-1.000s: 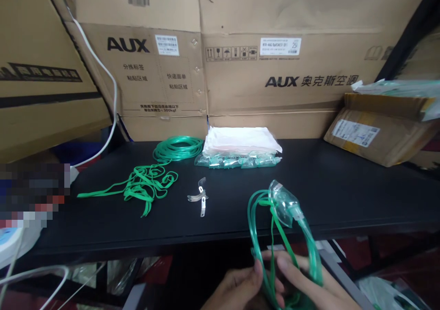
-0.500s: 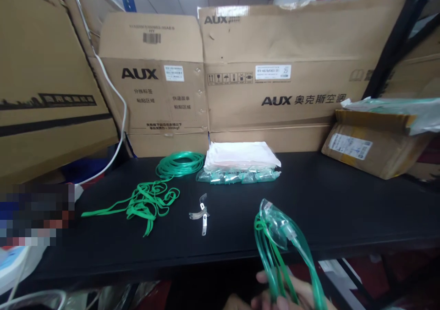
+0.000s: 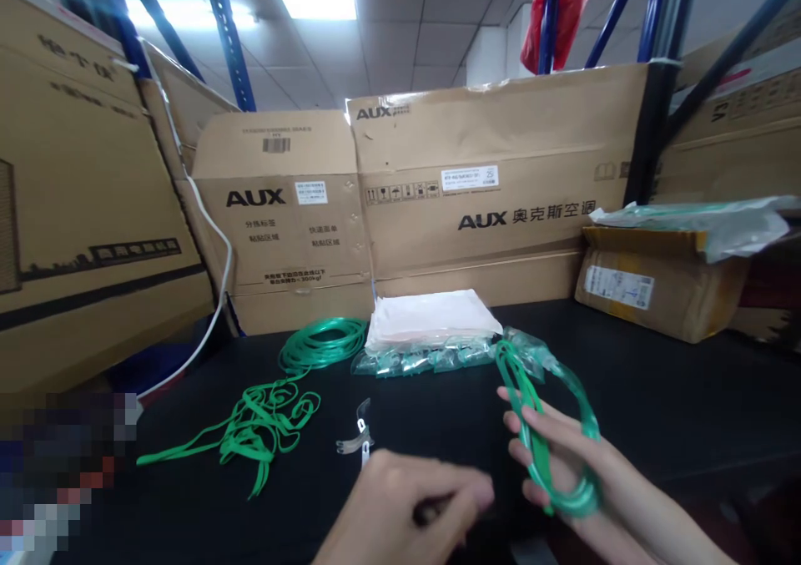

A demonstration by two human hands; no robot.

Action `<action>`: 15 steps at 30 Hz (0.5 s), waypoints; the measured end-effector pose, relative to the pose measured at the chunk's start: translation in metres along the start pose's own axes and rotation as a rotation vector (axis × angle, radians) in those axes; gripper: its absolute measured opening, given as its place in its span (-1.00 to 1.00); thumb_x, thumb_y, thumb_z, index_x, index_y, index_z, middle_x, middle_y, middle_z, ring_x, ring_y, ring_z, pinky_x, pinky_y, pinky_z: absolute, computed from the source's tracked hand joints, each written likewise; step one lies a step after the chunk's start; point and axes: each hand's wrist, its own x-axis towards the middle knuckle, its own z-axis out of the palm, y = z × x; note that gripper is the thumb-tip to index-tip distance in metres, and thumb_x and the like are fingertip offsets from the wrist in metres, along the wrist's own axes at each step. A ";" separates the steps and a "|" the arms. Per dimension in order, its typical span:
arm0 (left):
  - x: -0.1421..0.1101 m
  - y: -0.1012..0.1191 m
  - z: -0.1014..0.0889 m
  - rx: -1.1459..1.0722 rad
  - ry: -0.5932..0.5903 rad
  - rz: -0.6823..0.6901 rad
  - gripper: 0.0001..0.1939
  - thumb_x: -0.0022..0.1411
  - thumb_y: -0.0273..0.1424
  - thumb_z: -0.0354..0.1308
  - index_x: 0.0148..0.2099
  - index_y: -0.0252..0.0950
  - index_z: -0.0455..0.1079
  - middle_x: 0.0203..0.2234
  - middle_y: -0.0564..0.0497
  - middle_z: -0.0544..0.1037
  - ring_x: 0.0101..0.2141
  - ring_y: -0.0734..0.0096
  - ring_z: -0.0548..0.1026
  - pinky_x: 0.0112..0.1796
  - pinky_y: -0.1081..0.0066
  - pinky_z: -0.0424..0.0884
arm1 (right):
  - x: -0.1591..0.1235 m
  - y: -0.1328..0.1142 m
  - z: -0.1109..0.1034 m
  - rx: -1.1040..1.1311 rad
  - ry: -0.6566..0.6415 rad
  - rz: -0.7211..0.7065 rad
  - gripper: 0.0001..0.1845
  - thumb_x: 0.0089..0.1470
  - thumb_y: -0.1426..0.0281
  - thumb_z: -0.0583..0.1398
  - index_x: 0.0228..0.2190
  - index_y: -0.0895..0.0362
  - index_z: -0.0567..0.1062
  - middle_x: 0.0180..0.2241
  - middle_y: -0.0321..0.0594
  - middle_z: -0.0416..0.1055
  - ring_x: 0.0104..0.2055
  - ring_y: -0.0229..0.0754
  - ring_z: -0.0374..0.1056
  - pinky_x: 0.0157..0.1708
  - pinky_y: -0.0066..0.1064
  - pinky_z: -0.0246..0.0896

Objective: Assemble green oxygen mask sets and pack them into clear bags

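Observation:
My right hand (image 3: 560,444) is closed around a looped bundle of clear green tubing (image 3: 586,406) and a flat green strap (image 3: 529,381). At the bundle's far end is a clear plastic oxygen mask (image 3: 526,355), tilted away from me and partly hidden by the tubing. My left hand (image 3: 406,498) is apart from the bundle, to its left, fingers curled in and thumb tip against the index finger. Nothing shows in it. Beyond the left hand lie small clear strips and metal nose clips (image 3: 356,441), partly covered by it.
Green cord (image 3: 263,431) lies tangled at left, before a coil of green tubing (image 3: 322,344). White packets (image 3: 431,319) are stacked behind bagged masks (image 3: 425,360). An open carton (image 3: 663,285) stands at right on the black table (image 3: 438,419). Cardboard panels (image 3: 288,256) close off the back.
The view has tipped up. My right hand has raised the mask bundle from the table's front edge, farther over the table. My left hand has come up into view, clear of the bundle.

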 end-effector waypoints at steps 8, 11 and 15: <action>0.127 0.005 -0.029 0.774 0.137 0.272 -0.72 0.48 -0.35 0.08 0.10 -0.33 0.52 -0.04 -0.18 0.63 -0.01 0.07 0.58 0.03 0.10 0.46 | 0.012 -0.003 -0.027 -0.007 0.064 -0.008 -0.49 -0.01 0.37 0.47 0.00 0.13 0.54 -0.30 -0.27 0.44 -0.46 -0.33 0.33 -0.85 -0.66 0.11; 0.172 -0.008 -0.027 0.823 0.109 0.238 -0.76 0.45 -0.32 0.15 0.07 -0.31 0.49 0.00 -0.14 0.58 0.01 0.15 0.55 0.06 0.04 0.45 | 0.013 -0.004 -0.027 -0.006 0.046 -0.020 -0.47 -0.02 0.35 0.48 0.00 0.14 0.55 -0.29 -0.26 0.42 -0.48 -0.35 0.29 -0.85 -0.65 0.08; 0.202 -0.018 -0.027 0.867 0.100 0.225 -0.80 0.45 -0.29 0.15 -0.02 -0.26 0.52 -0.01 -0.11 0.58 -0.02 0.21 0.55 0.06 0.05 0.45 | 0.008 -0.006 -0.022 0.013 0.058 -0.003 -0.51 0.00 0.36 0.47 -0.02 0.11 0.56 -0.30 -0.30 0.40 -0.50 -0.40 0.24 -0.78 -0.67 0.09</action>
